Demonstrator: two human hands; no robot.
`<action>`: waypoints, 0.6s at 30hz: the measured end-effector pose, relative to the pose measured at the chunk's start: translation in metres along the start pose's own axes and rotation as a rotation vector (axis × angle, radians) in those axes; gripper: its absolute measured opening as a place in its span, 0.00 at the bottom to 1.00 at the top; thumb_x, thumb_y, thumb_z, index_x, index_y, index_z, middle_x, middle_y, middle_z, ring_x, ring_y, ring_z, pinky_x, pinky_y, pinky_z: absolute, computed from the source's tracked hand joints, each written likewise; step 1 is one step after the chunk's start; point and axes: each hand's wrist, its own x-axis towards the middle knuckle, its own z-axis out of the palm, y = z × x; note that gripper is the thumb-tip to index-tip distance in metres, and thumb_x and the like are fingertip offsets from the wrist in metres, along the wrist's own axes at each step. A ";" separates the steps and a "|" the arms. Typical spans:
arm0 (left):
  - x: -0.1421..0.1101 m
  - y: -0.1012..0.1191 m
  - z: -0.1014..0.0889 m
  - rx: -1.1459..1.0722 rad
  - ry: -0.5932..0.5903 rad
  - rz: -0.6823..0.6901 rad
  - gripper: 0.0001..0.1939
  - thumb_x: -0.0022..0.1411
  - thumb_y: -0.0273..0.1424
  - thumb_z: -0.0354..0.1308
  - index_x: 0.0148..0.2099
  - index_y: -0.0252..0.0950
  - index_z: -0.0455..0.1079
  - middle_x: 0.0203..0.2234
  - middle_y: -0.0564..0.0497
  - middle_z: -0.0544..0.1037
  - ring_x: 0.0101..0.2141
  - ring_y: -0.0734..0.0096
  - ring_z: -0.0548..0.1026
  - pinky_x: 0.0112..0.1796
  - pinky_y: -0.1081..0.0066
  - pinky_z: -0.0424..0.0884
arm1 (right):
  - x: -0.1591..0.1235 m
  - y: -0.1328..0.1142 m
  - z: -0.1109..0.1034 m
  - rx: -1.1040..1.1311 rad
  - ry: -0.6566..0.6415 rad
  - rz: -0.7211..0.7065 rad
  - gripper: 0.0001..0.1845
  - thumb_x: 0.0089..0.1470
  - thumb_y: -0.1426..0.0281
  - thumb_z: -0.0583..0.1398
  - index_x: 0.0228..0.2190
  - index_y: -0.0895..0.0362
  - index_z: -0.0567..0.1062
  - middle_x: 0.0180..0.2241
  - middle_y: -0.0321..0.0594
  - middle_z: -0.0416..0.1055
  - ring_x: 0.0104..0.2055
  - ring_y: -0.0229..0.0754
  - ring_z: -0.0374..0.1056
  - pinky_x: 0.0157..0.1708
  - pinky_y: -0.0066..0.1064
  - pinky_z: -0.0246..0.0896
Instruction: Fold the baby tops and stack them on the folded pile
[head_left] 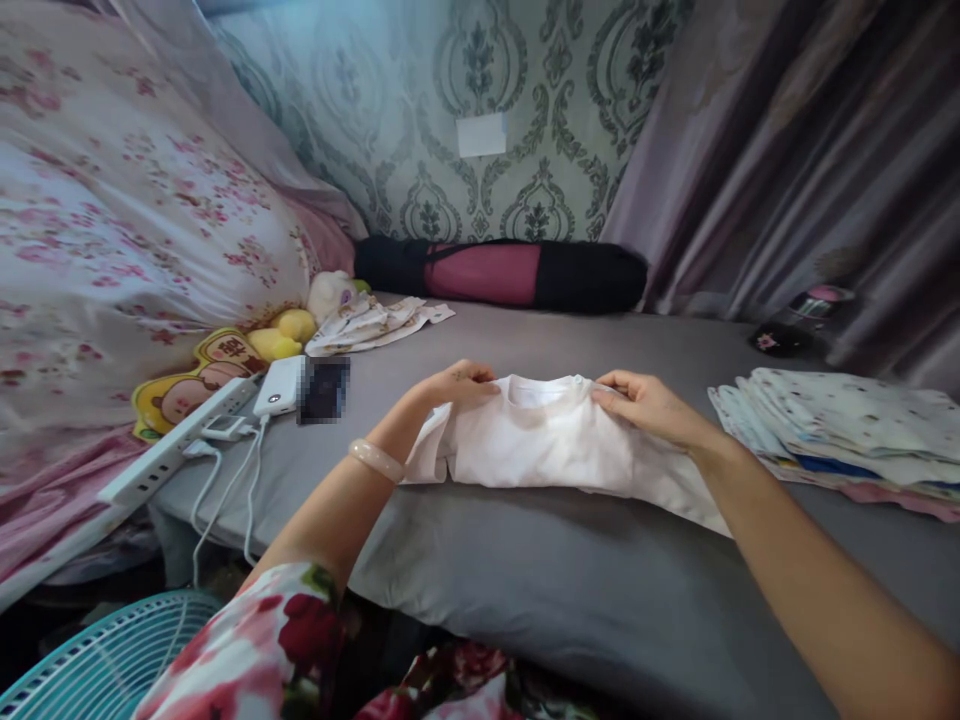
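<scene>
A small white long-sleeved shirt (536,445) lies on the grey bed sheet (480,560), its round neckline at the far side and its sleeves out to both sides. My left hand (466,380) pinches the shirt's shoulder left of the neckline. On the opposite shoulder, the fingers of my right hand (637,400) are closed on the fabric. The shirt's lower part is not in sight, and my right forearm covers part of one sleeve.
Folded clothes (847,420) are stacked at the right. To the left are a power strip (180,440), a white power bank (281,387), cables, a blurred dark device (324,390) and plush toys. A long black-and-red bag (499,273) lies against the wall. A fan (112,660) stands at lower left.
</scene>
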 end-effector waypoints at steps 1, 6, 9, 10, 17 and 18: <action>-0.004 0.001 -0.001 -0.017 0.035 0.008 0.19 0.53 0.44 0.60 0.38 0.34 0.75 0.28 0.51 0.77 0.29 0.70 0.72 0.30 0.73 0.66 | -0.001 -0.002 -0.003 -0.018 0.026 -0.017 0.20 0.48 0.51 0.63 0.34 0.54 0.77 0.34 0.39 0.75 0.34 0.42 0.69 0.32 0.31 0.63; -0.025 0.006 -0.005 -0.097 0.177 0.075 0.22 0.57 0.49 0.56 0.37 0.33 0.72 0.25 0.54 0.72 0.26 0.74 0.68 0.27 0.75 0.63 | -0.007 -0.014 -0.017 -0.137 0.020 -0.073 0.22 0.48 0.51 0.63 0.36 0.55 0.78 0.37 0.41 0.76 0.37 0.45 0.71 0.37 0.35 0.65; -0.038 0.008 -0.007 -0.095 0.169 0.093 0.21 0.56 0.49 0.58 0.37 0.34 0.72 0.25 0.54 0.72 0.27 0.74 0.68 0.27 0.75 0.62 | -0.014 -0.020 -0.023 -0.240 -0.068 -0.098 0.20 0.49 0.53 0.63 0.39 0.53 0.79 0.39 0.40 0.77 0.41 0.48 0.72 0.41 0.36 0.65; -0.042 0.008 -0.008 -0.078 0.143 0.094 0.21 0.55 0.48 0.59 0.36 0.33 0.72 0.25 0.54 0.72 0.27 0.74 0.68 0.27 0.75 0.62 | -0.015 -0.022 -0.025 -0.276 -0.091 -0.111 0.20 0.49 0.54 0.63 0.39 0.53 0.79 0.39 0.40 0.77 0.41 0.48 0.72 0.41 0.36 0.65; -0.062 0.034 -0.043 0.184 0.120 0.158 0.18 0.57 0.45 0.57 0.34 0.33 0.74 0.23 0.53 0.72 0.26 0.73 0.67 0.28 0.73 0.63 | -0.016 -0.042 -0.033 -0.425 0.038 -0.181 0.22 0.48 0.49 0.61 0.30 0.54 0.80 0.29 0.37 0.76 0.31 0.44 0.70 0.30 0.33 0.62; -0.063 0.043 -0.052 0.224 0.146 0.192 0.18 0.58 0.44 0.56 0.35 0.33 0.74 0.24 0.53 0.72 0.26 0.73 0.67 0.28 0.73 0.63 | -0.016 -0.050 -0.037 -0.425 0.066 -0.211 0.22 0.47 0.48 0.61 0.30 0.54 0.80 0.28 0.37 0.76 0.31 0.43 0.70 0.29 0.32 0.61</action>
